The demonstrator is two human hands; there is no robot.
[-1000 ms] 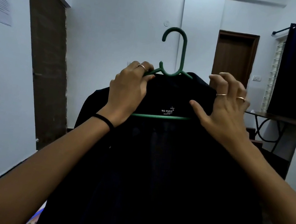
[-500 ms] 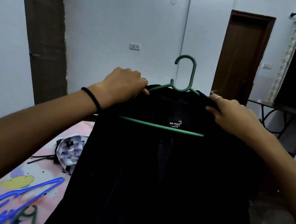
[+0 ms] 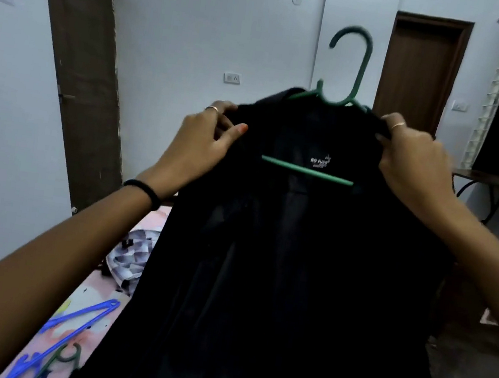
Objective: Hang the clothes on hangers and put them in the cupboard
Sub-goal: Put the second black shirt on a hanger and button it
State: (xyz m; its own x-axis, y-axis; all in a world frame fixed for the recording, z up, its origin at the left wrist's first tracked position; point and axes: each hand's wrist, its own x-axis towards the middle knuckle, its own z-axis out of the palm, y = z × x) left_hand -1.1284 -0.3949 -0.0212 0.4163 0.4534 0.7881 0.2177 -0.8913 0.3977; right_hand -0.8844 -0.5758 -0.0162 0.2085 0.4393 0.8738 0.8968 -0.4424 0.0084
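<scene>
A black garment (image 3: 296, 258) hangs on a green hanger (image 3: 357, 73) held up in front of me. The hanger's hook sticks up above the collar and its lower bar shows inside the neck opening. My left hand (image 3: 207, 139) pinches the garment's left shoulder between thumb and fingers. My right hand (image 3: 410, 159) grips the right shoulder, fingers curled over the fabric. The hanger tilts, right side higher. No cupboard is in view.
A bed with a pink patterned sheet (image 3: 90, 304) lies at the lower left. On it are a blue hanger (image 3: 78, 321), a dark green hanger (image 3: 61, 357) and a checked garment (image 3: 131, 255). Brown doors (image 3: 76, 71) stand left and far right (image 3: 419, 71). A dark curtain and a table (image 3: 496, 183) are at right.
My left hand slid outward along the left shoulder and now pinches the fabric. The hanger and garment shifted right and tilted. My head has tipped down since a second ago, showing the bed.
</scene>
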